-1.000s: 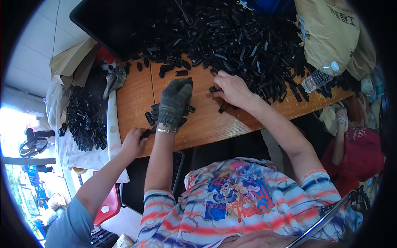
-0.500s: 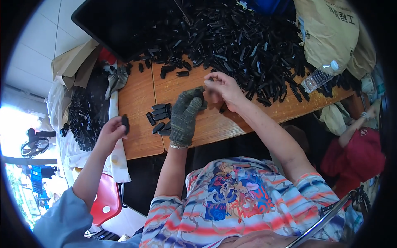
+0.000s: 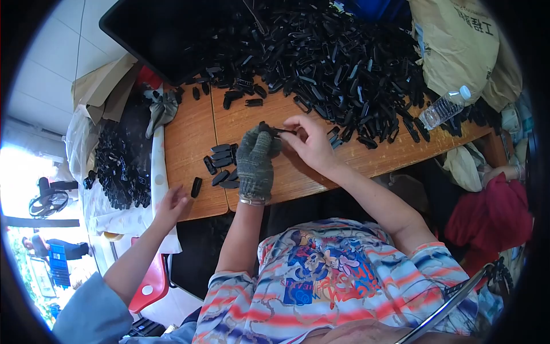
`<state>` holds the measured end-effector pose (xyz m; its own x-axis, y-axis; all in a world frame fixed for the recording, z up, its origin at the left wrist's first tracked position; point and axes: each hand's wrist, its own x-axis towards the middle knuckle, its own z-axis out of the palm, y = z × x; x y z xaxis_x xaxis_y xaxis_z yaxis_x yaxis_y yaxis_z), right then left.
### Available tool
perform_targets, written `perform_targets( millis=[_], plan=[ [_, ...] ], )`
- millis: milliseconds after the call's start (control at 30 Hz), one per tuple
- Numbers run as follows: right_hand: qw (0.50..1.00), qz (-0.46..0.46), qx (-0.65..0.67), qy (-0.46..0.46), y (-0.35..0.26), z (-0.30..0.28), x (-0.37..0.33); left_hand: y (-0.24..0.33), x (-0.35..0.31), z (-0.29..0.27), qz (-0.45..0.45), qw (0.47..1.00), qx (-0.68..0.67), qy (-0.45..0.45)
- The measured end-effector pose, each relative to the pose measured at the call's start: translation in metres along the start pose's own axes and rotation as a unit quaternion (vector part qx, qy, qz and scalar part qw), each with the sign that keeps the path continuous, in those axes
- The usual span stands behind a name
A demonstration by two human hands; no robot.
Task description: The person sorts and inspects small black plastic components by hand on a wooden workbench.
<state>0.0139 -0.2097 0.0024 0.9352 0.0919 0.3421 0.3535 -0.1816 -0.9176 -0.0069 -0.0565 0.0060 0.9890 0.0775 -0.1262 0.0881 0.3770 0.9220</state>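
Observation:
My left hand [image 3: 255,160], in a grey-green knitted glove, is closed on a small black plastic part [image 3: 265,126] above the wooden table [image 3: 281,169]. Bare, my right hand [image 3: 312,144] pinches a thin dark strip [image 3: 285,131] between thumb and fingertips. The strip's inner end meets the part at the gloved fingertips; whether the two are joined I cannot tell. Beside my left wrist lies a small group of finished-looking black oblong parts [image 3: 221,156].
A large heap of black parts [image 3: 338,69] covers the far side, near a black bin [image 3: 154,34]. To the right are a clear bottle [image 3: 444,109] and a paper sack [image 3: 458,51]. At left, a co-worker's hand [image 3: 170,207] is beside a single black part [image 3: 196,187].
My right hand has come down and left to my gloved fingertips with the strip. The co-worker's hand has let go of a black part, which lies on the table.

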Motion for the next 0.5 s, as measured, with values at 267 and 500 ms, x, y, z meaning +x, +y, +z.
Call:
perform_targets(
  millis=[267, 500],
  plan=[
    [0.962, -0.173, -0.211, 0.0, -0.003, -0.014, 0.004, 0.003, 0.001, 0.007, 0.001, 0.999, -0.038, -0.023],
    [0.998, -0.046, -0.036, 0.006, -0.026, -0.013, 0.005, 0.009, 0.002, 0.002, 0.021, 0.997, 0.054, -0.047]
  ],
)
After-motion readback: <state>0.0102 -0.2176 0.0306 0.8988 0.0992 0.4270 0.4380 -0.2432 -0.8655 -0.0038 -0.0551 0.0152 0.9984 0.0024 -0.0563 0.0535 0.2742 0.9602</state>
